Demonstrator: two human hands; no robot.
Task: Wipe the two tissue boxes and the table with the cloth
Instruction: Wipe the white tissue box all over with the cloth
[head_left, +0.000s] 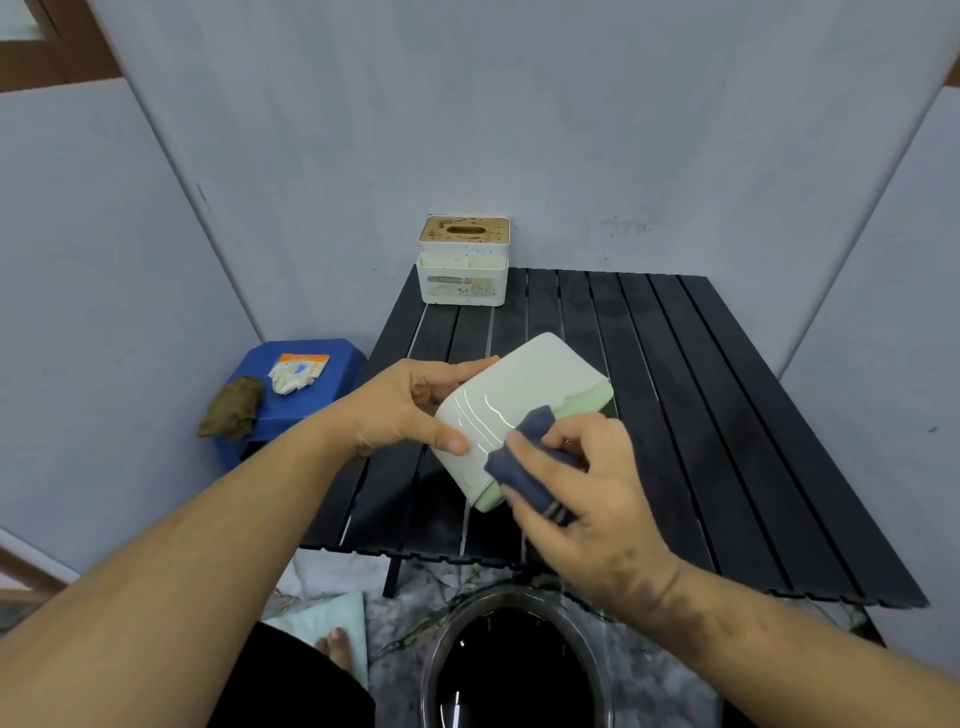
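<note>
The left hand grips the pale green tissue box, tilted above the slatted table; the right hand pinches the dark cloth against its glossy side. The box looks light, rigid and probably slippery, so holding opposite edges seems safest.
</note>
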